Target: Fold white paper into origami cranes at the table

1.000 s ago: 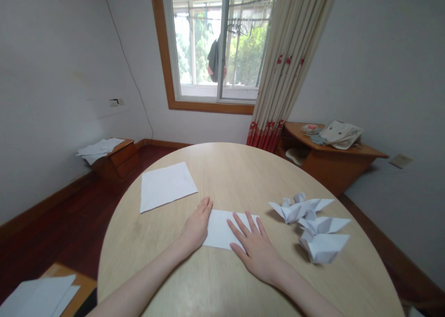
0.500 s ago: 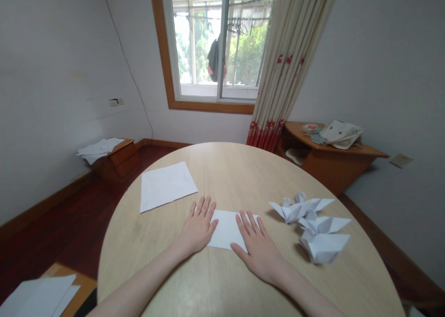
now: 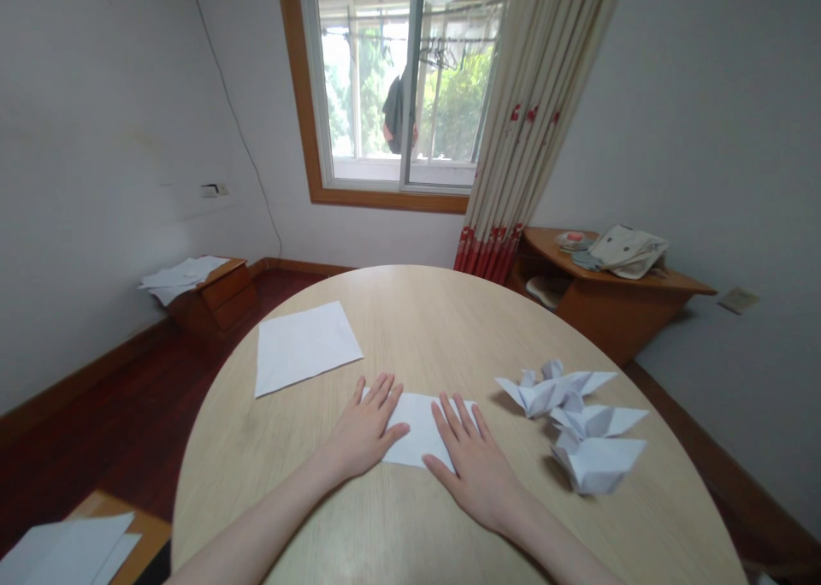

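Note:
A white sheet of paper, looking folded to a rectangle, lies flat on the round wooden table. My left hand rests on its left end, fingers stretched out and thumb reaching inward. On the right end my right hand lies flat with its fingers spread. Both palms cover the paper's ends, so only its middle and parts of its edges show. To the right of my right hand stand several folded paper figures, close together, with pointed wings.
A stack or sheet of white paper lies at the table's far left. Beyond the table are a low drawer cabinet with papers and a corner desk with a cloth bag. More sheets sit low at left.
My left hand has shifted slightly to the right over the paper, its thumb further inward. My right hand stays nearly in place. The whole view has moved very slightly.

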A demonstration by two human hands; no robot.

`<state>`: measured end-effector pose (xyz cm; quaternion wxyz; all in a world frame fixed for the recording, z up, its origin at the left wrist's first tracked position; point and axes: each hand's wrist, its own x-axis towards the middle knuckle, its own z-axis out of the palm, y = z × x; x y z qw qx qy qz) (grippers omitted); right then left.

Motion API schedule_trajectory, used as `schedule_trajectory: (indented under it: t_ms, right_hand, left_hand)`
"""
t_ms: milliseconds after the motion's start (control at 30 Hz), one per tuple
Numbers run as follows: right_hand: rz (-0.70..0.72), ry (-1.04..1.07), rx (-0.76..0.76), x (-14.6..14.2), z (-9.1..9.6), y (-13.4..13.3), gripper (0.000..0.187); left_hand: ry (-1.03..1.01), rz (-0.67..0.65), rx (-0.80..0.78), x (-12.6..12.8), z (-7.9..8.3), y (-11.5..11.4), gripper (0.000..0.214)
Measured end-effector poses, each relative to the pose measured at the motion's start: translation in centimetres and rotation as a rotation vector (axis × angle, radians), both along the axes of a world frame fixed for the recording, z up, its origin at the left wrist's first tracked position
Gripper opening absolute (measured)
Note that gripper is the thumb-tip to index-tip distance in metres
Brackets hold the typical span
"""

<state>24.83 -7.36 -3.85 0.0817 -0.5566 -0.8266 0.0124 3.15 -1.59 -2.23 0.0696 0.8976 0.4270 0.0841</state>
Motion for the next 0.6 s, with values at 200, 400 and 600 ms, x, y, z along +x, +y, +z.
schedule_trajectory:
  t_ms: [200,400,600]
  right_hand:
    - [0.016,0.041,-0.015,0.5,0.7,0.1,0.069]
    - [-0.042,0.165,0.032,1.0,0.7,0.7,0.059]
    - [-0.056,0.282,0.124,1.6,-0.3,1.3,0.051]
  left_hand:
    - [-0.119,-0.101,-0.014,-0.1,0.6,-0.2,0.077]
    - [-0.166,-0.169,-0.128,0.0,1.6,0.0,0.082]
    - [-0.212,-0.184,-0.243,0.2,2.5,0.0,0.082]
